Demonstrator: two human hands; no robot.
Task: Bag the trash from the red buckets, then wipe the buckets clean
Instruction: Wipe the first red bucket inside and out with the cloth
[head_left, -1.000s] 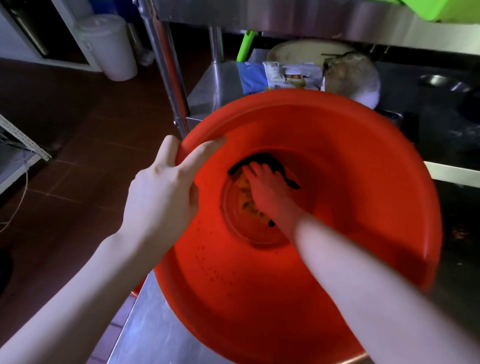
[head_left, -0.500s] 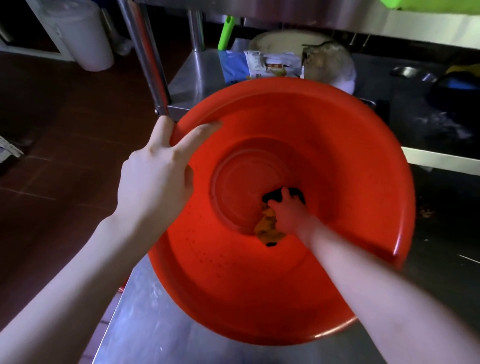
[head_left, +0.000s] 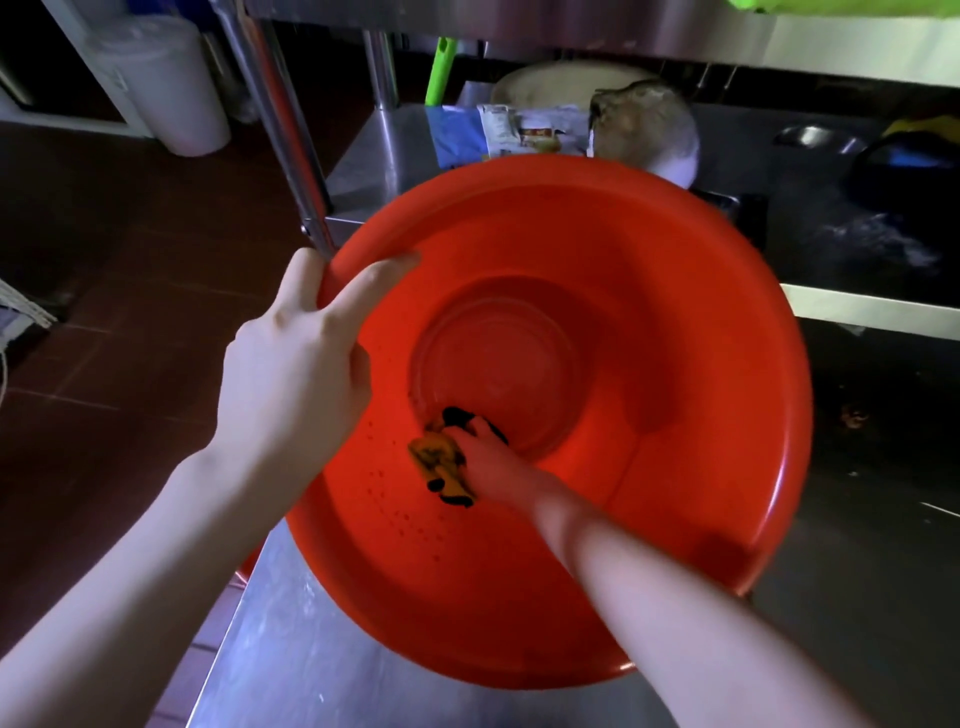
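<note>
From the head camera, we look down into a red bucket (head_left: 649, 322) tilted toward us on a steel bench (head_left: 291, 670). Our left hand (head_left: 296, 374) clamps its rim, thumb outside and fingers curled inside. Our right hand (head_left: 493, 467) is closed on a yellow-and-black cloth (head_left: 441, 462), pressed to the inner wall at the base's edge.
</note>
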